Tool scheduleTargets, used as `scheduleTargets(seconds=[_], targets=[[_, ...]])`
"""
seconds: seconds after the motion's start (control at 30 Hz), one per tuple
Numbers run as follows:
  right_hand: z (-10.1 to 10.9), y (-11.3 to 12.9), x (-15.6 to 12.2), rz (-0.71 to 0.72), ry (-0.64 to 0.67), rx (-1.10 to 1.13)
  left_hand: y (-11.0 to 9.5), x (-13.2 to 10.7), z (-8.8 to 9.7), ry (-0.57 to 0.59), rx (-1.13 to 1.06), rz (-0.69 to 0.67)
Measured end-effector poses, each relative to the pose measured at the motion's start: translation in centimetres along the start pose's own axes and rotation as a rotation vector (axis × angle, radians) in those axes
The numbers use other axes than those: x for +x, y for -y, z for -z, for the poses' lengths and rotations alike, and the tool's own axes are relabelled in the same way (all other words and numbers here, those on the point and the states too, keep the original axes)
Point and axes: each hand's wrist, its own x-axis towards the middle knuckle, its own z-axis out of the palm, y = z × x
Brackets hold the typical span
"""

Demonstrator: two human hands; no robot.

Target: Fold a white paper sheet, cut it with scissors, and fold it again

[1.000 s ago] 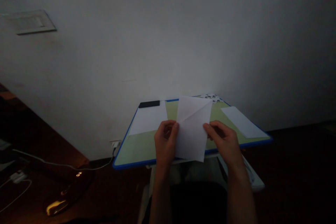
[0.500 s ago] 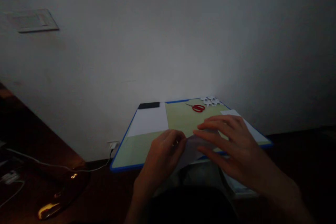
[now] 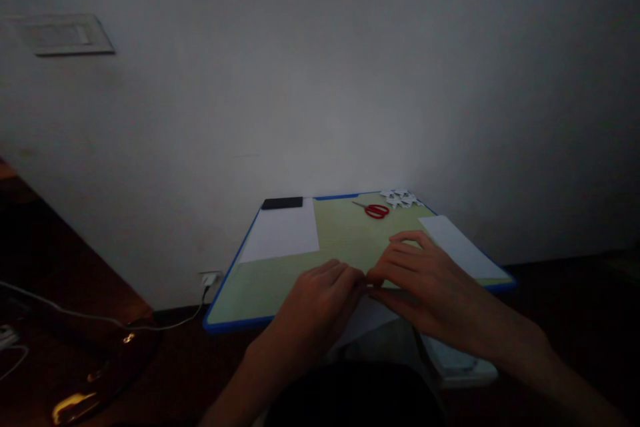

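Observation:
A white sheet of paper [image 3: 373, 318] hangs between my hands at the near edge of the table, its lower part showing below the fingers. My left hand [image 3: 327, 297] pinches its upper edge from the left. Close beside it, my right hand [image 3: 417, 277] has thumb and fingers brought together on the same edge, fingertips nearly touching the left ones. Part of the paper is hidden behind both hands. Beyond them, red-handled scissors [image 3: 376, 211] lie on the tabletop with the blades pointing left.
The pale green table [image 3: 270, 287] has a blue rim and stands against the wall. On it are a white sheet [image 3: 283, 233], a dark flat object [image 3: 283, 203], folded white paper pieces [image 3: 400, 198] and more white paper [image 3: 460, 247]. A white cable [image 3: 100, 320] runs to the wall plug.
My right hand's spread fingers have closed onto the paper's edge beside my left hand. Both hands now sit closer together and slightly lower in view.

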Motion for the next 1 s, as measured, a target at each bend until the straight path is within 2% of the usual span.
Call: scheduleTargets(seconds=[0.27,0.37,0.6,0.73,1.0], targets=[[-0.1,-0.6,-0.3,0.018,-0.003,-0.014,0.2,-0.4,0.3,-0.081,-0.009,0.013],[-0.7,-0.7,-0.3,-0.013,-0.017,-0.025,0.4,-0.6,0.3,-0.068,0.022,0.024],[-2.5,-0.4,0.5,0.028,-0.072,-0.127,0.8,-0.2,-0.3,-0.018,0.151,0.037],[-2.7,-0.5,0.7,0.041,-0.097,-0.095,0.6,0.0,0.2,0.024,0.125,0.045],[-2.8,-0.3,1.2,0.033,-0.133,-0.094,0.3,0.6,0.8,-0.001,0.279,0.043]])
